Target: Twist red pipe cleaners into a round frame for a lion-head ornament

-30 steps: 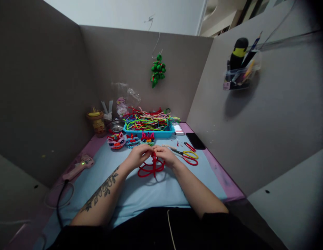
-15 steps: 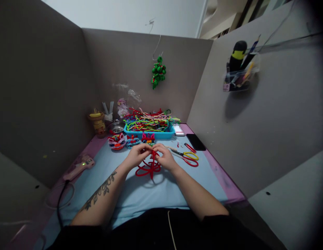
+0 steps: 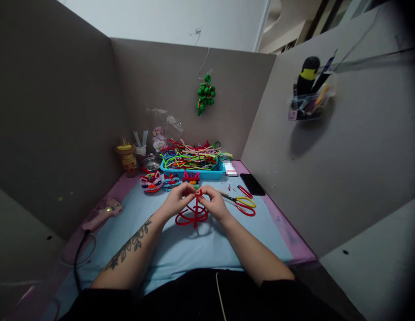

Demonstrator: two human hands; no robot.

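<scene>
A red pipe cleaner frame [image 3: 196, 216], bent into loops with a stem rising from it, is held just over the blue cloth [image 3: 210, 249]. My left hand [image 3: 179, 197] pinches the top of it from the left. From the right, my right hand [image 3: 212, 201] grips the same upper end, its fingertips close to those of the left. The exact twist between the fingers is partly hidden. Beyond my hands stand small animal-head figures of pipe cleaner: a red and pink one [image 3: 151, 182], a blue one [image 3: 172, 182] and a red one with pink ears [image 3: 191, 178].
Behind stands a blue basket [image 3: 194, 174] heaped with coloured pipe cleaners. Scissors [image 3: 242, 204], a red-handled cutter [image 3: 245, 191] and a black phone [image 3: 252, 184] lie at the right. A pink glue gun [image 3: 102, 215] with a cord rests at the left. Partition walls enclose the table.
Both hands keep hold of the red frame, and its top end shows a little more between the fingertips. The whole view has shifted slightly.
</scene>
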